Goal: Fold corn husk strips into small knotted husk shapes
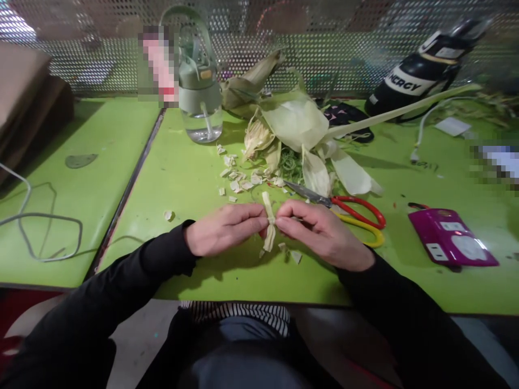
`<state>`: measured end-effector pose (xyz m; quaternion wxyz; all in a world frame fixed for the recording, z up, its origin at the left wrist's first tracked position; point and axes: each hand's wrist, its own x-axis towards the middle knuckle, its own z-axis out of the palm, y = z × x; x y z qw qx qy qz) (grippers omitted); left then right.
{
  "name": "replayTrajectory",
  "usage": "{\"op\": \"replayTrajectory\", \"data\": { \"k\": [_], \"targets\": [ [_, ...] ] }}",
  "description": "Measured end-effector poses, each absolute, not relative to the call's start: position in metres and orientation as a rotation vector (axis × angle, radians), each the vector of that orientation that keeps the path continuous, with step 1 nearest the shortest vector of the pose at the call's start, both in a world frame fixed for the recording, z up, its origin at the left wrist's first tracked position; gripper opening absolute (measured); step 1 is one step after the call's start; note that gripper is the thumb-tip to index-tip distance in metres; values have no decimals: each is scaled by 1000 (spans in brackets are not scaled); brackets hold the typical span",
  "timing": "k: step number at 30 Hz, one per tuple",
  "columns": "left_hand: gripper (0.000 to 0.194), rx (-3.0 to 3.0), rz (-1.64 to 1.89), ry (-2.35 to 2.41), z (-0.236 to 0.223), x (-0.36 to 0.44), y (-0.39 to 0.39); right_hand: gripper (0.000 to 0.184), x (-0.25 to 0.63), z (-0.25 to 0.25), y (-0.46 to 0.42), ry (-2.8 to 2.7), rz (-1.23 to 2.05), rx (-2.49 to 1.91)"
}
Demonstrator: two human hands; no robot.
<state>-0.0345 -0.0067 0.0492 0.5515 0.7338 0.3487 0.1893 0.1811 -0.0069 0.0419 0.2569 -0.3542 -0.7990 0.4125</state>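
Note:
Both hands meet over the green table (190,178) near its front edge. My left hand (225,229) and my right hand (320,232) each pinch the middle of a small pale corn husk strip (268,222), which stands upright between the fingertips. Both hands are closed on it. Small husk scraps (292,255) lie just under the hands. Scissors with red and yellow handles (357,213) lie right behind my right hand, blades pointing left.
A pile of corn husks (298,129) and cut bits (239,181) sits mid-table. Behind stands a clear bottle with green lid (200,81). A magenta power strip (450,237) lies right, a black-and-white shoe (421,67) far right, a grey cable (44,221) left.

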Motion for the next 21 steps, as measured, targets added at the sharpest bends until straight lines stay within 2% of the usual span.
{"op": "replayTrajectory", "data": {
  "k": [5,12,16,21],
  "targets": [
    [21,1712,466,809,53,-37,-11,24,183,45,-7,-2135,1166,-991],
    [21,1541,534,713,43,-40,-1,25,180,38,-7,-1830,1297,-1051],
    [35,1703,855,808,35,-40,7,25,176,29,-9,-1590,1411,-1085],
    [32,1478,810,754,23,-33,7,26,173,28,-10,-1667,1446,-1073]
  ]
}}
